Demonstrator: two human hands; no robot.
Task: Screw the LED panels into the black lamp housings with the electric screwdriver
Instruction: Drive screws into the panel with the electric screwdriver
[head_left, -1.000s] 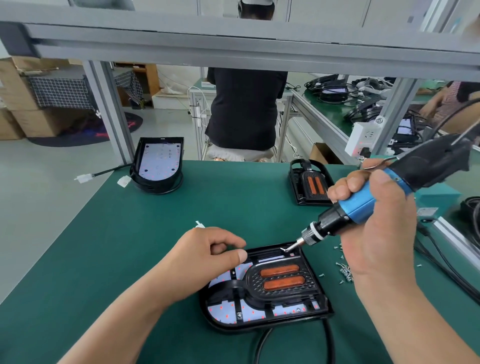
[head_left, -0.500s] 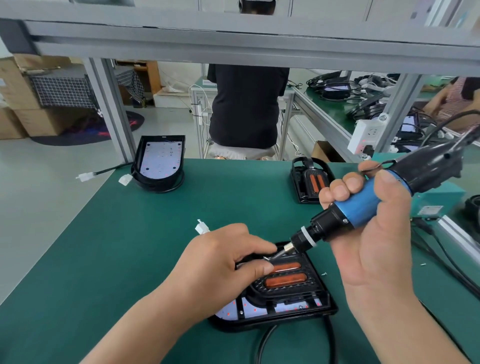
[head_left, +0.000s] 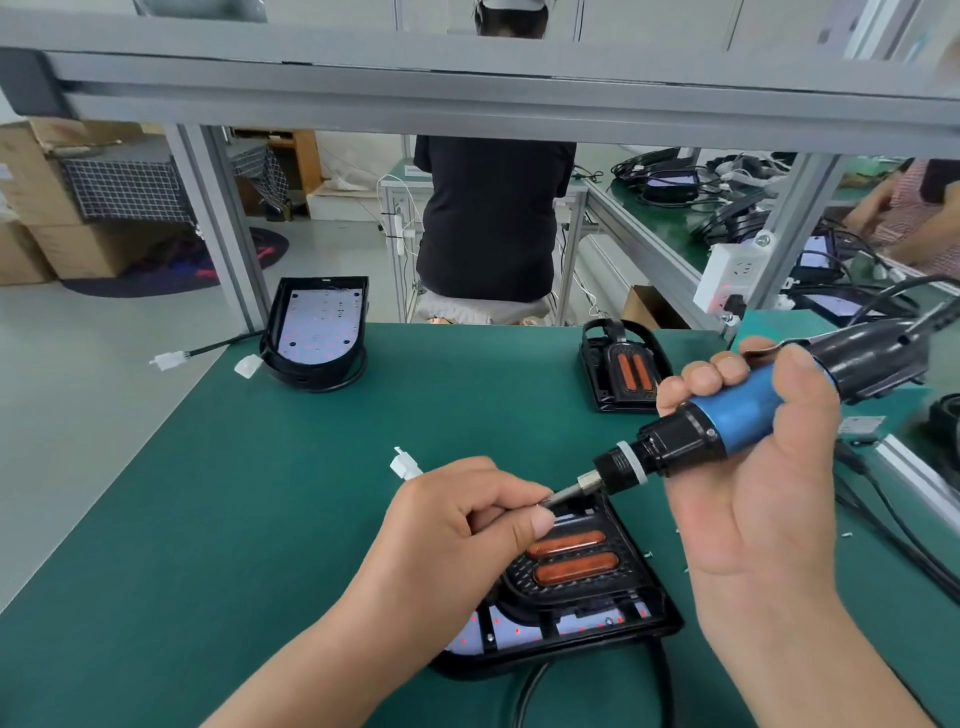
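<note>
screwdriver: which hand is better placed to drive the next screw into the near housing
Right. The right hand grips the electric screwdriver by its blue body, its bit angled down at the near housing's far edge. The left hand only pinches the bit tip, guiding it.

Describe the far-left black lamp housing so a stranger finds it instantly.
On the green bench mat, follow the far edge to the left corner, by the grey metal post. The black plastic lamp housing sits there. Unlike the far-right housing and the near one, it shows a bare white LED panel, no orange strips.
</note>
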